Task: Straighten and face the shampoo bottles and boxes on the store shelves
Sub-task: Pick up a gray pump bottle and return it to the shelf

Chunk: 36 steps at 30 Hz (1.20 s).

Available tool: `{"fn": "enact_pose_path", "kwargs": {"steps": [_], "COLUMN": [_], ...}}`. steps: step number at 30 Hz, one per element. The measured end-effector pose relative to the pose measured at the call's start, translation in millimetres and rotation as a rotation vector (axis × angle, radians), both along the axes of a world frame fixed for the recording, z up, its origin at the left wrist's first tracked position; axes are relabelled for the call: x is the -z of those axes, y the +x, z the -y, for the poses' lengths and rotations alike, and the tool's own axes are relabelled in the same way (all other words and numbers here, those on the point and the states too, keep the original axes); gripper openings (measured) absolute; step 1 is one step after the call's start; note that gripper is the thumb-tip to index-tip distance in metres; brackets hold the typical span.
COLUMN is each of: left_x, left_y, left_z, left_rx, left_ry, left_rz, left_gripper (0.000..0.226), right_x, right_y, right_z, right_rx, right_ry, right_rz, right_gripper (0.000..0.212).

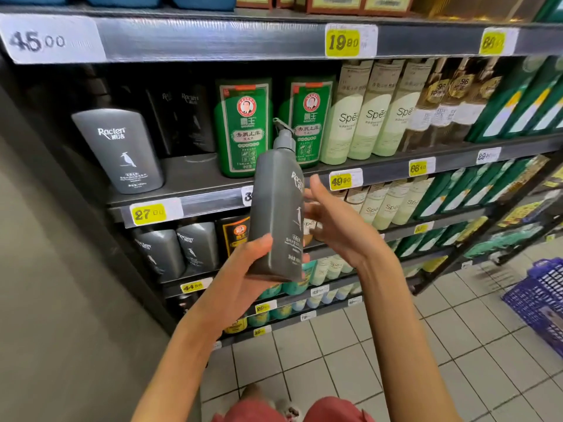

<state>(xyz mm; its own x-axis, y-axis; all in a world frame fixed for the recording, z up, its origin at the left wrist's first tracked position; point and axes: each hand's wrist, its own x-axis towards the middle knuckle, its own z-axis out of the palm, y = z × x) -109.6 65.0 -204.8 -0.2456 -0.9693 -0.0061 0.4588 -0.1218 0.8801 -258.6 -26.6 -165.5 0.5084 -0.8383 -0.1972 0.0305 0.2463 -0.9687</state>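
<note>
Grey pump bottle (pixel 275 214) is off the shelf, held in the air in front of the middle shelves, nearly upright with its pump (pixel 281 132) at the top and its label turned towards the right. The left hand (pixel 249 269) grips it round the base, thumb across the front. The right hand (pixel 332 220) is just beside the label side with its fingers spread and holding nothing; I cannot tell whether it touches the bottle.

The step in hand looks like turning this bottle before putting it back. On the shelf (pixel 195 175) there is a bare patch between a matching grey bottle (pixel 122 150) and the green bottles (pixel 240 126). The next move probably calls for turning the label to the front, then standing the bottle in that gap, level with its neighbours at the shelf edge.
</note>
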Motion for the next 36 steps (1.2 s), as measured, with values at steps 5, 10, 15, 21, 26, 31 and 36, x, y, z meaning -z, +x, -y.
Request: {"fn": "enact_pose_path", "kwargs": {"steps": [5, 10, 15, 21, 26, 31, 36], "left_x": [6, 5, 14, 27, 25, 21, -1], "left_y": [-1, 6, 21, 38, 41, 41, 26], "left_z": [1, 11, 20, 38, 42, 34, 14], "left_rx": [0.013, -0.157, -0.302, -0.387, -0.421, -0.366, -0.253], "left_ry": [0.038, 0.058, -0.102, -0.162, -0.171, -0.183, -0.03], "left_rz": [-0.041, 0.177, 0.404, 0.629, 0.694, 0.585, 0.507], "left_gripper": [0.037, 0.062, 0.052, 0.062, 0.06, 0.054, 0.037], "right_x": [5, 12, 13, 11, 8, 9, 6], "right_y": [13, 16, 15, 9, 12, 9, 13], "right_z": [-3, -3, -2, -1, -3, -2, -3], "right_rx": [0.046, 0.099, -0.04, -0.162, -0.179, -0.178, -0.074], "right_ry": [0.003, -0.058, -0.163, -0.397, -0.491, -0.495, -0.286], "right_rz": [0.124, 0.217, 0.175, 0.049, 0.005, -0.139, -0.345], "right_gripper": [0.025, 0.024, 0.042, 0.052, 0.057, 0.039, 0.048]}}
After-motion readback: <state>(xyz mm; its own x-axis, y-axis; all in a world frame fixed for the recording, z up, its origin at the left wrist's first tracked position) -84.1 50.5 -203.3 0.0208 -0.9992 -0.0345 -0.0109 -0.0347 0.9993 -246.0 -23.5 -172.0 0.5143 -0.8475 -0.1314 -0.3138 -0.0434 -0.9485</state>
